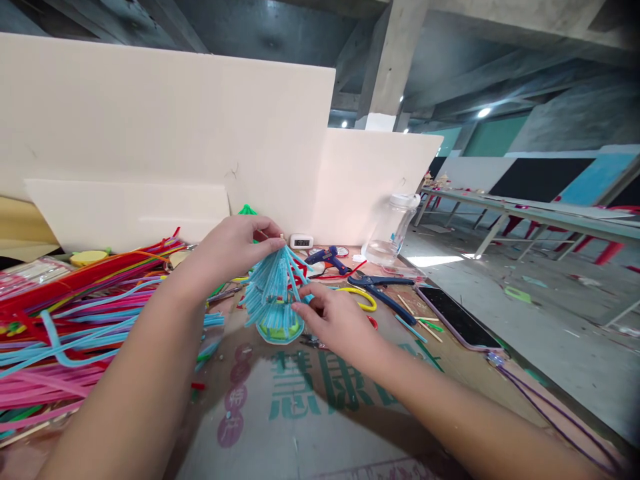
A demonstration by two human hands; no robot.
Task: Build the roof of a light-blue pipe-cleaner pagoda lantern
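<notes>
A light blue cone-shaped model made of pipe cleaners stands on the cardboard, layered like a little roof, with a pale green and blue base below. My left hand is closed at its tip, thumb and fingers pinching the peak. From the right, my right hand has its fingers pressed together on one of the blue pipe cleaners hanging at the model's side. The exact fingertip contact is partly hidden. Behind my left hand a green pointed piece peeks out.
Loose pipe cleaners are heaped at left. Behind the model lie a small digital clock and a glue gun. Pliers, yellow-handled scissors, a phone and a water bottle are at right. White boards stand behind.
</notes>
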